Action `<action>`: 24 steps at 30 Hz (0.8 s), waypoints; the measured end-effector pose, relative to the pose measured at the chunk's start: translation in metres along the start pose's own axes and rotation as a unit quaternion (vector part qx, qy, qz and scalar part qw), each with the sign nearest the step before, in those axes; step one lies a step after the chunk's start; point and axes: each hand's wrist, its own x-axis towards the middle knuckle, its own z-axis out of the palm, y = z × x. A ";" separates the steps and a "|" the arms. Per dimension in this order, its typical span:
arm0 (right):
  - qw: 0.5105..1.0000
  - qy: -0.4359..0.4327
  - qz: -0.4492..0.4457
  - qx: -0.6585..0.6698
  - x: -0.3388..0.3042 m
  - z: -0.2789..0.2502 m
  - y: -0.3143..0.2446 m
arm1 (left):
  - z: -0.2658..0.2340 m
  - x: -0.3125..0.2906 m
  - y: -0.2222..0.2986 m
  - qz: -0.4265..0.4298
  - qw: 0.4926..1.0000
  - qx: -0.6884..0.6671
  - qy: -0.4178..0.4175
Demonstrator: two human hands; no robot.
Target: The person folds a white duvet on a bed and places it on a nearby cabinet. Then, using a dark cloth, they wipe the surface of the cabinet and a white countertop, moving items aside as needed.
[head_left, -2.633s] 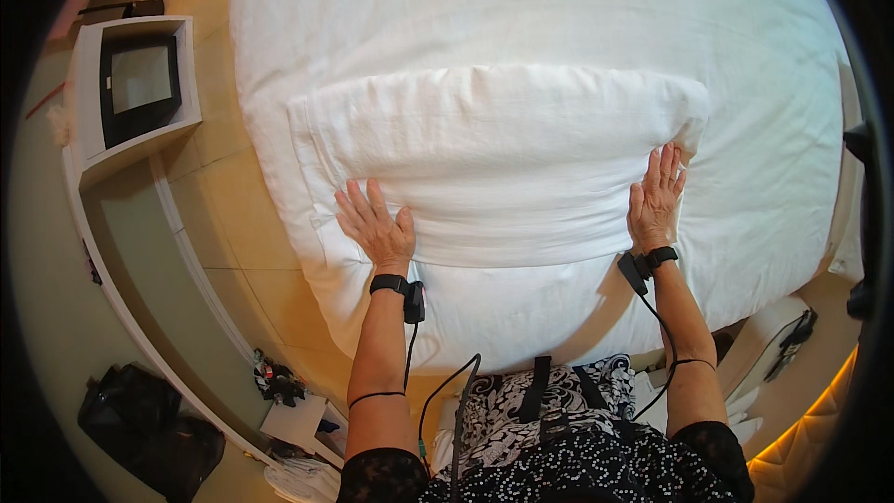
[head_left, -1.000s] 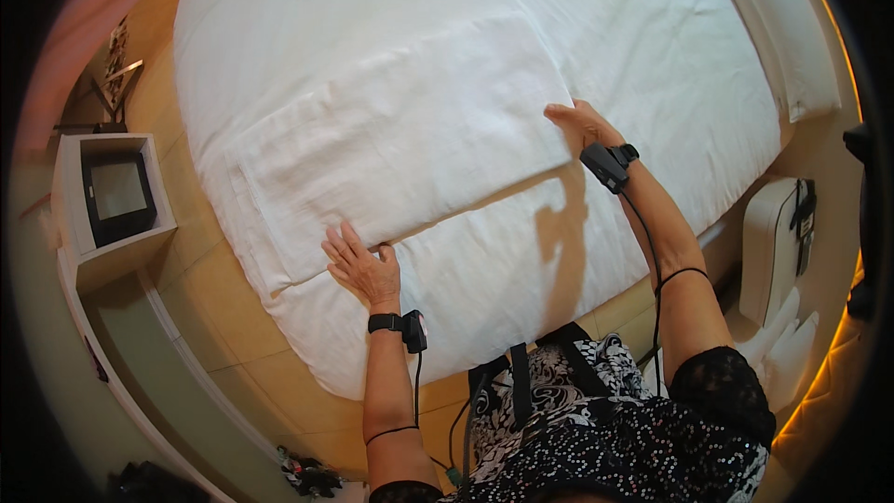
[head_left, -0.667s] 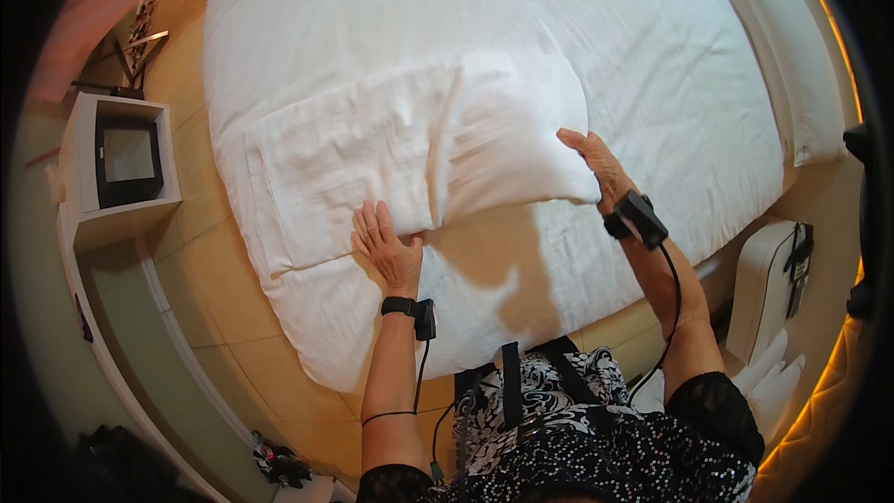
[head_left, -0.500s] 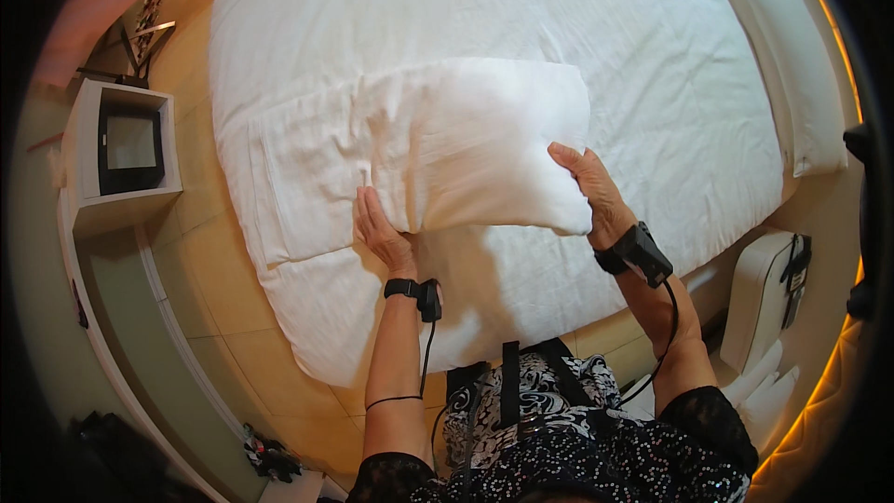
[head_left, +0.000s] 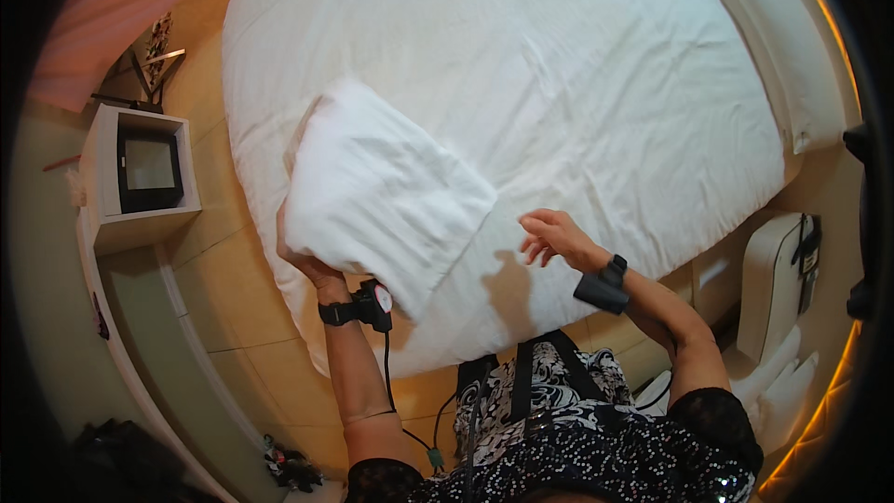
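A folded piece of white bed linen [head_left: 386, 191] is raised at a tilt over the near left part of the bed [head_left: 596, 84]. My left hand [head_left: 317, 270] grips its left edge. Cloth covers most of those fingers, and the thumb side shows below the fold. To the right of the linen, my right hand [head_left: 557, 235] hovers above the white bed cover, holding nothing, its fingers loosely bent and apart. Its shadow falls on the cover beside it. Each wrist wears a black strapped device.
White pillows [head_left: 782, 47] lie along the bed's right end. A white padded case [head_left: 778, 284] leans at the right wall. On the left are a white box shelf [head_left: 107, 144] with a dark-framed thing inside, tiled floor [head_left: 233, 289] and a pink curtain [head_left: 121, 28].
The linen has been folded over to the left into a smaller bundle and lifted. My left hand has moved left with it. My right hand has let go and come slightly nearer me.
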 end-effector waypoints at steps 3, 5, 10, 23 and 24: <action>0.964 -0.172 0.028 0.201 0.027 0.041 -0.007 | 0.039 -0.012 0.048 0.020 1.000 0.003 -0.003; 0.940 -0.238 -0.002 0.244 0.043 0.082 -0.026 | 0.066 -0.033 0.051 0.347 0.857 0.360 -0.124; 0.836 -0.271 -0.148 0.455 0.066 0.149 -0.092 | 0.095 -0.077 0.098 0.494 0.670 0.427 -0.352; 0.931 -0.005 0.055 0.362 0.050 -0.028 0.120 | -0.068 -0.170 -0.092 0.226 0.653 0.595 -0.410; 0.935 -0.012 0.036 0.351 0.035 -0.032 0.115 | -0.072 -0.178 -0.091 0.207 0.685 0.581 -0.388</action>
